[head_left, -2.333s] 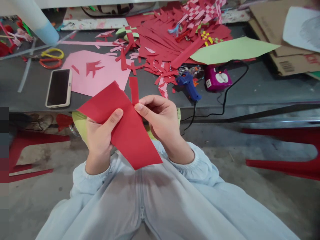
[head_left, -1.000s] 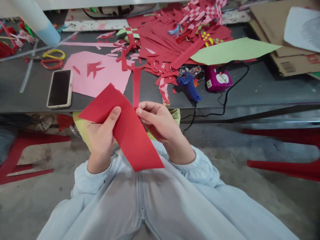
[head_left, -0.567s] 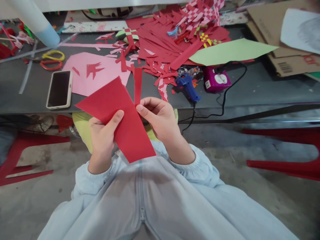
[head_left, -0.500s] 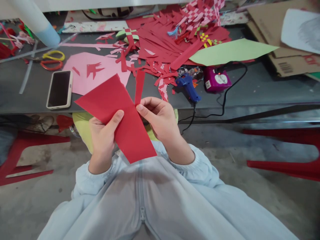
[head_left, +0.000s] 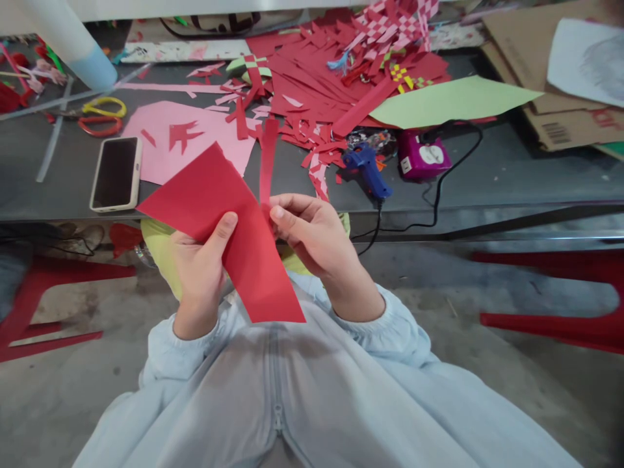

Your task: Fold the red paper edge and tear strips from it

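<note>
Red paper lies clasped in the left grip; the right grip seemingly pinches a strip at its edge.

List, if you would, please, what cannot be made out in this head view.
All in the head view:
Left hand: most fingers hidden behind the red sheet.
Red strip: lower end obscured where the right hand meets the sheet.
White paper with drawing: cut off by the right picture edge.
</note>
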A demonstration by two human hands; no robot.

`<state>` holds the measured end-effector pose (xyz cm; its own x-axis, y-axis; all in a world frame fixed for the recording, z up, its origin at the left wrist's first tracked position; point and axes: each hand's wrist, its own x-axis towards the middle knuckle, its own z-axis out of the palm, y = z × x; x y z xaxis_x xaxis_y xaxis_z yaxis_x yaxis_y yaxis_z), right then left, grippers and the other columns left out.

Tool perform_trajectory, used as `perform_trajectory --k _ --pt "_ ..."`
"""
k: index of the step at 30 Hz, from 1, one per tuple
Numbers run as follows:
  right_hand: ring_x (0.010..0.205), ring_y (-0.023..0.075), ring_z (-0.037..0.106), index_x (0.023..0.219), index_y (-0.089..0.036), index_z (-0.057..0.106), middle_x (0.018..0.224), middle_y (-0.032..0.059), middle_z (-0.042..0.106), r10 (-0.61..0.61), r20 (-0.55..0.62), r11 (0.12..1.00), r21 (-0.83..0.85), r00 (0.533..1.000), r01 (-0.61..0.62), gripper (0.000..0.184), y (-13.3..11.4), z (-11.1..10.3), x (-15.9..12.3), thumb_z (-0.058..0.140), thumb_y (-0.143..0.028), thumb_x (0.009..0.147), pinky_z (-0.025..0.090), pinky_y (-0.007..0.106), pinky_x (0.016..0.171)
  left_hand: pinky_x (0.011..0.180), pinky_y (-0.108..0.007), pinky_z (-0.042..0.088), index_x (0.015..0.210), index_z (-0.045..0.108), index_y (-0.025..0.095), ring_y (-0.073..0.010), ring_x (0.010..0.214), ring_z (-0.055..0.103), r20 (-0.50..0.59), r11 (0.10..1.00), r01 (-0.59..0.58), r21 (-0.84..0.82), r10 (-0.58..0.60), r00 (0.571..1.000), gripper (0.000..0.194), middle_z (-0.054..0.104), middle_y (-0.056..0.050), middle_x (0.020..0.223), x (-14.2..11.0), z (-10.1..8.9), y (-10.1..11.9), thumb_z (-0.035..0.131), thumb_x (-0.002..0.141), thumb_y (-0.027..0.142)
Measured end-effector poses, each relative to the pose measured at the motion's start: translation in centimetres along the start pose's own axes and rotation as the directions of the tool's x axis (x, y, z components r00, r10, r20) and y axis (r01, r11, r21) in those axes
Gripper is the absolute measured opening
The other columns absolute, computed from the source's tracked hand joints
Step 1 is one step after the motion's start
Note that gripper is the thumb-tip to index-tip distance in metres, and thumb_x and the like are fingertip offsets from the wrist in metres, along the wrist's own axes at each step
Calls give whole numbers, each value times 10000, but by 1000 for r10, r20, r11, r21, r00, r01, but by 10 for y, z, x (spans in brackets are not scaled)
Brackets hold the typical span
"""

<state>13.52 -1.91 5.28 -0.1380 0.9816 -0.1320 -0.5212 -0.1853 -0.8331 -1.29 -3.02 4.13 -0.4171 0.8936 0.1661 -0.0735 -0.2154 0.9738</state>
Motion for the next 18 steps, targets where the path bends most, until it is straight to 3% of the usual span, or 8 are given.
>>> perform_trajectory --k 6,10,18 --pt "493 57 590 728 -191 708 588 -51 679 110 133 994 14 985 -112 265 -3 -3 -1 871 -398 706 494 174 484 699 -301 625 752 756 218 -184 768 726 -25 1000 13 21 -13 1000 295 763 4 801 1 -1 1 907 654 452" --pt "519 57 595 742 -198 699 613 -54 685 44 79 999 -15 996 -43 223 0 -3 0 840 -369 754 497 175 506 716 -337 638 758 755 231 -204 789 735 -38 1000 16 -2 -16 999 337 769 -3 819 2 1 1 929 608 479" --pt "549 55 572 745 -202 671 630 -57 657 -127 -23 985 -124 992 124 250 5 -1 0 822 -400 769 486 180 532 751 -332 623 798 759 224 -191 797 737 -43 999 -29 42 31 999 272 771 -1 832 1 4 -1 883 688 439"
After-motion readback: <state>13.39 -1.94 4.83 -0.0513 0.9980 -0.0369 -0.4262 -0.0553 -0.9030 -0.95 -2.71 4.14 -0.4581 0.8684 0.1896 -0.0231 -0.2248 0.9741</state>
